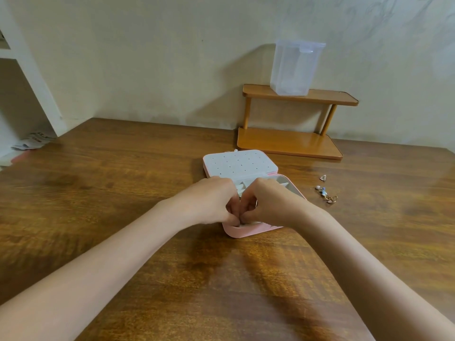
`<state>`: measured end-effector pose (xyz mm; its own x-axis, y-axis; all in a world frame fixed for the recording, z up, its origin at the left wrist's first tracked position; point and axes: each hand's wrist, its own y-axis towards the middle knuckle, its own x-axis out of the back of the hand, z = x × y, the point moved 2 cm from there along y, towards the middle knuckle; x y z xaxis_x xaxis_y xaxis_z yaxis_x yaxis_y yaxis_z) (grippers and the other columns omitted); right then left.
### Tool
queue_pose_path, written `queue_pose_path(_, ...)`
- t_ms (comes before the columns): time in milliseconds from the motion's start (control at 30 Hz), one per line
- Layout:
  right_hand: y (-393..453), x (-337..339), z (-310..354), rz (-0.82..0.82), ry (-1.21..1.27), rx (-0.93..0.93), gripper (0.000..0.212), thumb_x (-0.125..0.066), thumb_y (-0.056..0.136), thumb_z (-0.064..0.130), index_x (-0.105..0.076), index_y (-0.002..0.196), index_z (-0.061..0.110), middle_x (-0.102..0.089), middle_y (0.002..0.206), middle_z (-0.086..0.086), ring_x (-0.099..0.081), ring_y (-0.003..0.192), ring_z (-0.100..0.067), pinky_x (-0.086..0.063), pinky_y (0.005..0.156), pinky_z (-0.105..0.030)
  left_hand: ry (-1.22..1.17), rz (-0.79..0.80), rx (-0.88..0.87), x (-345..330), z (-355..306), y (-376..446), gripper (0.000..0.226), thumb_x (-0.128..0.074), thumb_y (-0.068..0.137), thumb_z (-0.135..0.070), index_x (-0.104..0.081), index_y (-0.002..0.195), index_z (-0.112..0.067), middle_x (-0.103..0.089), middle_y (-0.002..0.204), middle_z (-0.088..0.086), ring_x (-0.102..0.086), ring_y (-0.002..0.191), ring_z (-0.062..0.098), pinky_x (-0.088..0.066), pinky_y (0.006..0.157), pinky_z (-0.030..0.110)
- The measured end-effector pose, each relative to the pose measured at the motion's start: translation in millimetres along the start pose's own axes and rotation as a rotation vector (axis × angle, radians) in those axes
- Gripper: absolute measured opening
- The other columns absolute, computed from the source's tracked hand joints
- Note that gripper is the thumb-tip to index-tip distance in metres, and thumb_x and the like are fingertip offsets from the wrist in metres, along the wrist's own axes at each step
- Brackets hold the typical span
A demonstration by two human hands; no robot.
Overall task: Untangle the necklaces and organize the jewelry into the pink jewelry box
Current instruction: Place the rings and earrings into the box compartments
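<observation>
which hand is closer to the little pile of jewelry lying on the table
Right. The right hand is over the pink jewelry box, beside the loose jewelry to its right. The left hand is farther off, on the box's other side.

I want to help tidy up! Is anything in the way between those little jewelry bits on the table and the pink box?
Nothing visible blocks the path. The loose jewelry lies on bare table just right of the open pink jewelry box. Only the right hand and left hand, working together over the box, cover much of its tray.
</observation>
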<state>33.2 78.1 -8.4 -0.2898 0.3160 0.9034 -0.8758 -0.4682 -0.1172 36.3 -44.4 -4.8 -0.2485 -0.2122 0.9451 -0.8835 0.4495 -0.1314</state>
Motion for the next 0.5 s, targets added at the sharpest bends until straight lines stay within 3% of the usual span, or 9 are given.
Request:
queue_pose_path(133,1.0,-0.8,-0.1,0.000,-0.025,-0.006,0.013,-0.065,0.085,0.013,-0.074,0.095,0.009,-0.070,0.092,-0.006,-0.051,0.068,-0.010,-0.035,0.054,-0.013,-0.013,0.023,0.018,-1.2,0.4,3.5,0.009,-0.071,0.080,-0.028,-0.074,0.084,-0.021,-0.062,0.076,-0.006,-0.052,0.070,0.008,-0.036,0.053,0.018)
queue_pose_path(333,-1.7,7.8,-0.7,-0.026,0.045,0.006,0.015,-0.066,0.086,0.012,-0.074,0.098,0.009,-0.066,0.084,0.000,-0.050,0.062,-0.004,-0.038,0.049,-0.007,-0.010,0.037,0.010,2.1,0.5,3.9,0.008,-0.071,0.081,-0.032,-0.070,0.079,-0.024,-0.054,0.067,-0.018,-0.051,0.065,0.003,-0.034,0.053,0.016)
queue_pose_path(500,-2.2,44.3,-28.9,-0.226,0.112,-0.112,0.010,-0.063,0.088,0.011,-0.071,0.092,0.009,-0.063,0.076,0.006,-0.055,0.063,-0.003,-0.043,0.049,-0.007,-0.018,-0.033,0.024,13.4,1.7,4.6,0.015,-0.070,0.082,-0.034,-0.074,0.090,-0.021,-0.061,0.078,-0.018,-0.054,0.071,0.001,-0.037,0.056,0.015)
